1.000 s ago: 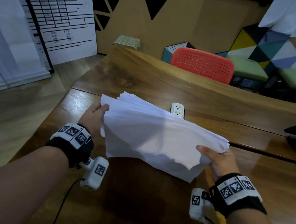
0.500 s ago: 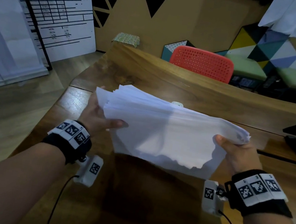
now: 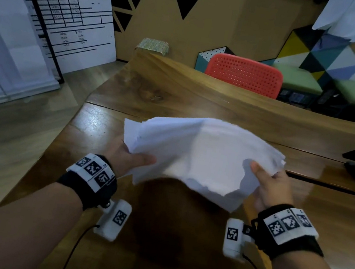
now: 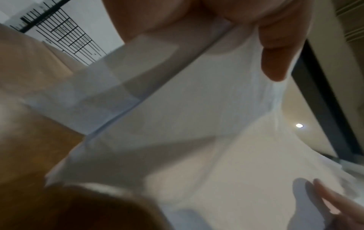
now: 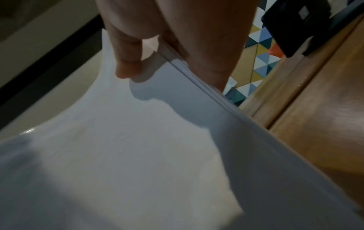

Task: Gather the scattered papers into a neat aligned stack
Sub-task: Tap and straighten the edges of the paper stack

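white papers [image 3: 203, 154], brown wooden table [image 3: 200, 96], red chair [image 3: 244, 74]

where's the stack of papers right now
In the head view, the stack of papers is centre frame, held above the wooden table between the left hand and right hand.

The room is dim with a cool cast. A pale sheen lies on the bench [image 3: 95, 122] at left of the head view, and a dark shadow spreads at lower centre. Straight lines bow toward the edges. Both wrist views are soft and smeared; a small ceiling light [image 4: 299, 125] glows at right.
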The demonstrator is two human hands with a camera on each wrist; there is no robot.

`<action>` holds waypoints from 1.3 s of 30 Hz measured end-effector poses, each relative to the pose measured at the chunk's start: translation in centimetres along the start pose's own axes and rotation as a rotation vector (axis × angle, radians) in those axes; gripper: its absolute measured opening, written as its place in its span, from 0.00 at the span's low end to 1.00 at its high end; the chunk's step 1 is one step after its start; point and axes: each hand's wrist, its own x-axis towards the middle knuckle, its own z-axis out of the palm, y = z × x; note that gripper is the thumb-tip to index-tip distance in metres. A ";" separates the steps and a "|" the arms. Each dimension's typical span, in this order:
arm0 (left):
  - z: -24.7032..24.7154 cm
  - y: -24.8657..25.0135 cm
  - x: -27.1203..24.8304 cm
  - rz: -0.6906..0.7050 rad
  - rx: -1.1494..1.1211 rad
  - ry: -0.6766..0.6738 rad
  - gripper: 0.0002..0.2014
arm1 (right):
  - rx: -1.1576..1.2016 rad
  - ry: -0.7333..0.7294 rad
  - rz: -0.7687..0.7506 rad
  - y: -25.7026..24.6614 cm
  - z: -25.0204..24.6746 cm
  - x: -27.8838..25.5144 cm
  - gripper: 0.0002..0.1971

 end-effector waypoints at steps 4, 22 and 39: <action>0.2 -1.3 0.0 0.003 0.033 -0.025 0.28 | -0.103 0.047 0.048 1.7 -0.9 0.0 0.57; 1.9 0.9 0.8 -0.082 0.010 0.126 0.13 | -0.094 -0.034 0.086 1.3 -1.0 1.3 0.37; 2.9 3.2 0.7 0.040 -0.213 0.331 0.01 | -0.097 0.372 -0.018 -0.2 0.9 1.1 0.04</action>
